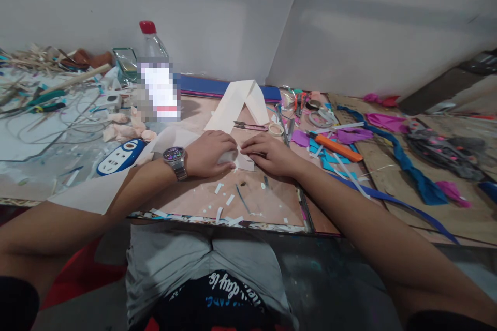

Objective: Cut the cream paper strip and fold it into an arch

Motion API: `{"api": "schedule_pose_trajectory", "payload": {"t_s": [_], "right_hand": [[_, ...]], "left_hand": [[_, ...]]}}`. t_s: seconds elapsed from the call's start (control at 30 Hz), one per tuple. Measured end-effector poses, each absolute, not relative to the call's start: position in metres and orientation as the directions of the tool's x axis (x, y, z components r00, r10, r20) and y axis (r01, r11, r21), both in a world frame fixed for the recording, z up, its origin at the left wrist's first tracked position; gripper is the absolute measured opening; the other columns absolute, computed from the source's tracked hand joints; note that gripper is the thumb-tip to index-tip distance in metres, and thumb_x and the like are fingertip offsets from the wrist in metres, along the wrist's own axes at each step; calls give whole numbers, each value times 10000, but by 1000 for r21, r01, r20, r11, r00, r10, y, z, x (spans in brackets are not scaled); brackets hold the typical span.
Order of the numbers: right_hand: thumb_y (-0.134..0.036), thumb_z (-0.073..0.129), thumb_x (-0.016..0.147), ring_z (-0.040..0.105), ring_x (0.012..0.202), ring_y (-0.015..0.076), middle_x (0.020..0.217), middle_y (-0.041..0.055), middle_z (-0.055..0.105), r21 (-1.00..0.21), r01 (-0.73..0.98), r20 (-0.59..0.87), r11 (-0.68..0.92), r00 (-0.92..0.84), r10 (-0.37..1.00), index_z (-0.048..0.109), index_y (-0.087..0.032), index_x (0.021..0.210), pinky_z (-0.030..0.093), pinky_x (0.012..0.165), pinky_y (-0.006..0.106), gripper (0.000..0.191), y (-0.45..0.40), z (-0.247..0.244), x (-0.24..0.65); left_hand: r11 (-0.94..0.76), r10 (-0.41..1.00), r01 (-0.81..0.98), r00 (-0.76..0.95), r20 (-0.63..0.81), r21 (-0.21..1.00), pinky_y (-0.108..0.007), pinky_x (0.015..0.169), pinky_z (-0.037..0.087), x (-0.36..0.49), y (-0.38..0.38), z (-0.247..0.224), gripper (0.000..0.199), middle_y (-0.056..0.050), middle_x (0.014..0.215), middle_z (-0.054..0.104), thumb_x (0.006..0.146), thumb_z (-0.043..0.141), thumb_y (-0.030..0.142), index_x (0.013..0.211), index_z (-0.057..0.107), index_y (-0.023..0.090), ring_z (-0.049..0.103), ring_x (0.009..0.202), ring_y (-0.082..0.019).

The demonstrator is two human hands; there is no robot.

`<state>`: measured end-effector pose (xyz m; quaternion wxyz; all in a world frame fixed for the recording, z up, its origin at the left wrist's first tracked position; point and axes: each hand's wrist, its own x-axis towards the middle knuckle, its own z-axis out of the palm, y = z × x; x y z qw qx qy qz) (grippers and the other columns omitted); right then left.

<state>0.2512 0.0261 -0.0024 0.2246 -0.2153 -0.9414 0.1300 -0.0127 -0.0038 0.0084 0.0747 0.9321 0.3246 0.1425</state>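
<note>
On the table, a small white paper piece lies between my hands. My left hand, below a wristwatch, rests at its left side with fingers close together. My right hand presses at its right side, fingers bent and fingertips on the paper. A long cream paper strip, folded at its top, extends behind my hands. Small snips and a roll of tape lie just beyond my fingers. Under my left forearm is a larger pale sheet.
A red-capped bottle stands at the back left. A blue-and-white power strip lies left of my wrist. On the right are an orange cutter, blue ribbon and coloured scraps. White snippets lie near the front edge.
</note>
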Motion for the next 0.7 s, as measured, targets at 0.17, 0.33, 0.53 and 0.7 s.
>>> {"api": "schedule_pose_trajectory", "payload": {"t_s": [0.17,0.33,0.53,0.7], "right_hand": [[-177,595,964,692,1092,291,1173,117,766,-337,360,354,870,-807,472,791,-225,1143,526,988,525,270,26,-1,251],[-179,580,978,700,1080,288,1154,123,770,-349,359,361,866,-801,477,795,-218,1129,527,985,525,266,25,-1,250],[-208,615,968,702,1079,293,1157,122,771,-364,344,365,866,-802,472,792,-225,1135,529,985,533,244,26,-1,250],[-217,648,953,694,1089,294,1165,117,765,-357,351,351,866,-809,472,783,-212,1129,526,989,522,221,26,-1,251]], "left_hand": [[-784,620,580,754,218,224,-506,1062,454,-12,-4,11,396,-126,1244,708,946,606,484,1189,697,185,631,1179,-322],[-786,617,578,755,220,221,-514,1065,453,-12,-4,11,395,-125,1248,709,944,598,476,1206,694,197,635,1179,-323],[-791,609,558,756,240,250,-518,1053,463,-13,-4,8,385,-115,1307,686,926,617,438,1232,684,215,614,1203,-317],[-797,600,546,761,245,258,-514,1061,459,-13,-3,6,404,-114,1364,661,919,622,426,1266,668,222,597,1234,-319]]}}
